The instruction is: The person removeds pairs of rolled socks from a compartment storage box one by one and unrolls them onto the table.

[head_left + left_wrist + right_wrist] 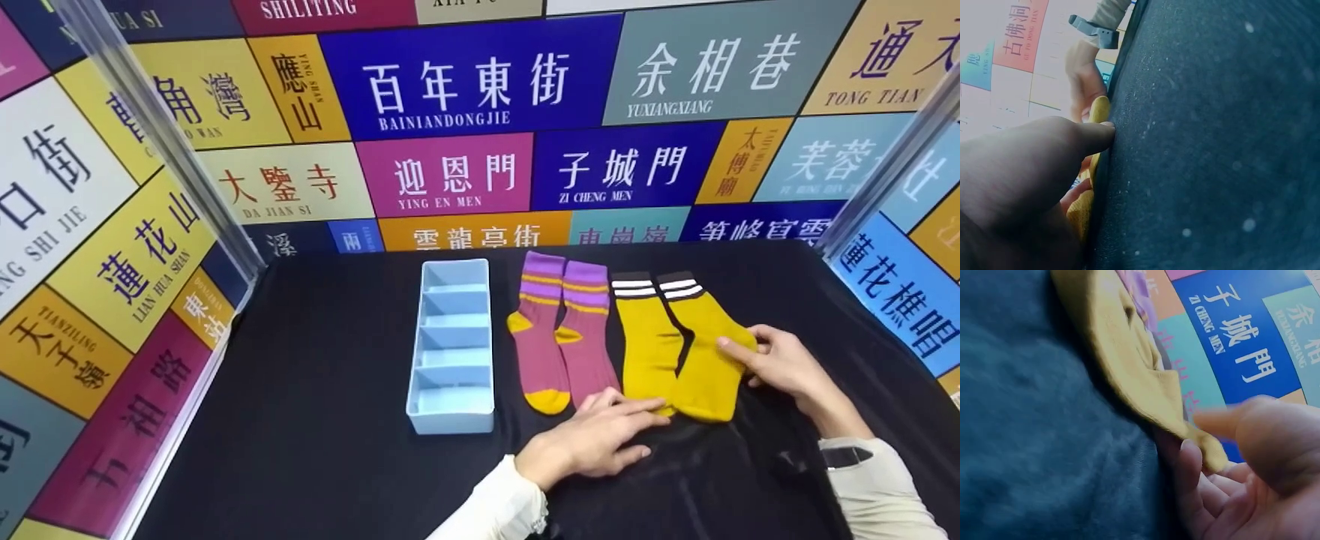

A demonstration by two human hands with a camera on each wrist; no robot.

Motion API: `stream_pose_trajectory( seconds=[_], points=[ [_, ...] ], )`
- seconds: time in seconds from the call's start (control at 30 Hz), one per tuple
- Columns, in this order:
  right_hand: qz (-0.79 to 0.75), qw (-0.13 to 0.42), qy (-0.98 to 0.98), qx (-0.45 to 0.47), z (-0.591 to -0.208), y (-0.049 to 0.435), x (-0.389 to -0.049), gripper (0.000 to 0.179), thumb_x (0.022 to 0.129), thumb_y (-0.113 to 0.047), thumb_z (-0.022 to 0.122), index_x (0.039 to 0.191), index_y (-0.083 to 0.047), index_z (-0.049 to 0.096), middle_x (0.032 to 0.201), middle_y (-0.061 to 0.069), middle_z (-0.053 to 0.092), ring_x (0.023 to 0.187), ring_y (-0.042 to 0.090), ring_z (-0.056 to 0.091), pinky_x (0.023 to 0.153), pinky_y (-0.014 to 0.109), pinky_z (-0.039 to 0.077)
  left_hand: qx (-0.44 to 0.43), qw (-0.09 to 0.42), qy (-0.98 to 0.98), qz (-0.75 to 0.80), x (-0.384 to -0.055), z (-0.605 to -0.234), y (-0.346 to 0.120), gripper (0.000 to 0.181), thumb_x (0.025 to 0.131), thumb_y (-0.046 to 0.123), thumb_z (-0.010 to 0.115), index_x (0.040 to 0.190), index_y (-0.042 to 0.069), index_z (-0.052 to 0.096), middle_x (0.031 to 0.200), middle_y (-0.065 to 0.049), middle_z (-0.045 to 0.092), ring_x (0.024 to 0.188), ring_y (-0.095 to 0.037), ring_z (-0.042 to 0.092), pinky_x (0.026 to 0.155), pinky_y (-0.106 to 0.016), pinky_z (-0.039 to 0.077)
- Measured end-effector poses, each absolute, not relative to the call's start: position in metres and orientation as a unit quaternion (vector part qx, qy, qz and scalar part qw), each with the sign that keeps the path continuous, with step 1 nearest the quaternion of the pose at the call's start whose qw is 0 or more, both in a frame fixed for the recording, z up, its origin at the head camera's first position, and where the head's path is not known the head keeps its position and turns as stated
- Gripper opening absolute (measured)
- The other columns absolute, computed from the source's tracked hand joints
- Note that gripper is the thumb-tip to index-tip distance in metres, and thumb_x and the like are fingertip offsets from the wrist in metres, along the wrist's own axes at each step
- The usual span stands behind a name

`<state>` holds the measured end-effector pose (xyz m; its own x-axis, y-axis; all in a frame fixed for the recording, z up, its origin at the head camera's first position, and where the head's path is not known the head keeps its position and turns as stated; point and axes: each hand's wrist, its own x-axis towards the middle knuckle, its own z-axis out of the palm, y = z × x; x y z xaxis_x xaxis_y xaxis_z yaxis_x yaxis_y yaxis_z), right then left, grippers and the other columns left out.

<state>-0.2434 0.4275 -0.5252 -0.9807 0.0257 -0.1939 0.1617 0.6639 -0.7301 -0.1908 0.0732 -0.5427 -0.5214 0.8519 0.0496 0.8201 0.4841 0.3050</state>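
Observation:
Two yellow socks with black-and-white striped cuffs lie side by side in the head view. My right hand (795, 367) pinches the heel of the right-hand yellow sock (709, 367) between thumb and fingers. In the right wrist view, that sock's fabric (1134, 385) is bunched up and lifted at the pinched end. My left hand (596, 439) stretches its fingers over the toe of the left-hand yellow sock (646, 345), close to where both toes meet. From the left wrist view, the thumb (1095, 138) extends low over the cloth, with yellow fabric behind it.
Left of the yellow pair lie two pink socks (537, 349) with purple cuffs and orange heels. A light blue box (454, 424) with several compartments stands beside them. Black cloth (322, 420) covers the table, and sign-printed panels (465, 75) rise behind and at the sides.

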Motion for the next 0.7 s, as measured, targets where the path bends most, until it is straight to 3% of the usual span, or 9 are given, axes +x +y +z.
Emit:
stream_pose_trajectory(
  seconds=[0.2,0.27,0.43,0.5,0.57,0.63,0.7],
  points=[
    [-0.401,0.142,0.905,0.016,-0.52,0.421,-0.236,0.104,0.094,-0.047,0.083,0.164,0.005,0.026,0.083,0.002,0.066,0.07,0.021,0.065,0.065,0.03,0.057,0.482,0.052,0.862,0.148,-0.193,-0.543,0.073,0.052,0.111,0.044,0.057,0.162,0.037,0.048,0.176,0.015,0.033,0.14,-0.011,0.044,0.113,-0.029,0.037],
    [-0.409,0.155,0.899,0.002,-0.518,0.423,-0.235,0.106,0.096,-0.039,0.083,0.167,0.006,0.017,0.084,0.004,0.062,0.07,0.021,0.063,0.065,0.029,0.055,0.482,0.048,0.861,0.153,-0.194,-0.544,0.073,0.051,0.11,0.044,0.058,0.16,0.037,0.05,0.175,0.015,0.036,0.14,-0.011,0.045,0.113,-0.029,0.038],
    [-0.44,0.175,0.881,-0.018,-0.513,0.43,-0.233,0.105,0.099,-0.025,0.08,0.17,0.004,0.007,0.107,0.012,0.069,0.076,0.019,0.063,0.067,0.029,0.055,0.485,0.043,0.858,0.164,-0.196,-0.544,0.072,0.049,0.11,0.043,0.059,0.158,0.035,0.054,0.171,0.016,0.041,0.142,-0.012,0.045,0.111,-0.029,0.039],
    [-0.435,0.188,0.88,-0.02,-0.512,0.43,-0.233,0.107,0.099,-0.028,0.08,0.17,0.003,0.006,0.112,0.013,0.072,0.08,0.02,0.065,0.068,0.029,0.054,0.485,0.047,0.857,0.165,-0.197,-0.542,0.071,0.049,0.109,0.043,0.06,0.157,0.035,0.054,0.171,0.015,0.042,0.143,-0.012,0.045,0.112,-0.03,0.039],
    [-0.411,0.189,0.892,-0.016,-0.51,0.427,-0.233,0.11,0.1,-0.036,0.079,0.17,0.004,0.005,0.107,0.015,0.073,0.08,0.023,0.067,0.067,0.031,0.054,0.485,0.054,0.857,0.167,-0.197,-0.54,0.069,0.049,0.109,0.042,0.061,0.157,0.035,0.054,0.171,0.015,0.042,0.145,-0.012,0.044,0.114,-0.03,0.039],
    [-0.354,0.153,0.923,-0.01,-0.508,0.422,-0.235,0.113,0.1,-0.048,0.077,0.169,0.007,0.006,0.104,0.017,0.072,0.081,0.027,0.065,0.068,0.034,0.053,0.483,0.064,0.856,0.172,-0.199,-0.536,0.067,0.05,0.109,0.041,0.062,0.157,0.034,0.054,0.171,0.014,0.043,0.148,-0.012,0.043,0.119,-0.031,0.038],
    [-0.295,0.093,0.951,0.005,-0.504,0.415,-0.238,0.115,0.099,-0.057,0.073,0.168,0.009,0.008,0.109,0.025,0.067,0.089,0.035,0.064,0.077,0.046,0.056,0.478,0.072,0.857,0.179,-0.2,-0.531,0.063,0.05,0.109,0.04,0.062,0.158,0.033,0.054,0.171,0.011,0.043,0.152,-0.013,0.042,0.124,-0.034,0.036]
  ],
)
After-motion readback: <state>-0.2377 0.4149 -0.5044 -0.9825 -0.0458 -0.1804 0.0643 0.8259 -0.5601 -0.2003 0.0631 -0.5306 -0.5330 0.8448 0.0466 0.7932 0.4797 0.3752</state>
